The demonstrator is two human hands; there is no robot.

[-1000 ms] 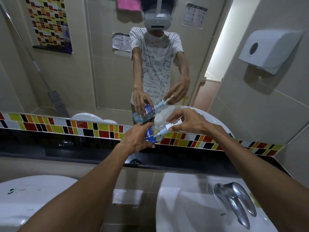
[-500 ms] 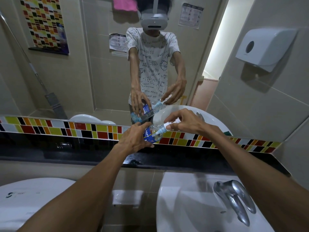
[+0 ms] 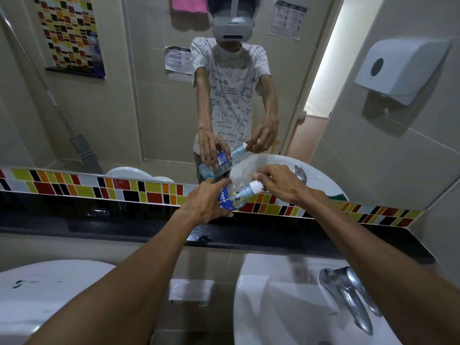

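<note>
A small clear plastic bottle point(image 3: 232, 196) with a blue label is held tilted in front of the mirror, above the black ledge point(image 3: 124, 226). My left hand point(image 3: 204, 201) grips its body from the left. At the right end of the bottle, my right hand point(image 3: 281, 183) pinches its white cap point(image 3: 256, 186). The mirror reflects a person wearing a headset and both hands on the bottle.
A white sink point(image 3: 273, 307) with a chrome tap point(image 3: 348, 292) lies below right. Another white basin point(image 3: 49, 290) is at lower left, with a soap dish point(image 3: 190, 290) between them. A paper dispenser point(image 3: 398, 68) hangs on the right wall. Coloured tiles point(image 3: 87, 185) run under the mirror.
The view has shifted slightly. Both hands stay on the bottle, and my right hand's fingers have moved a little on the cap.
</note>
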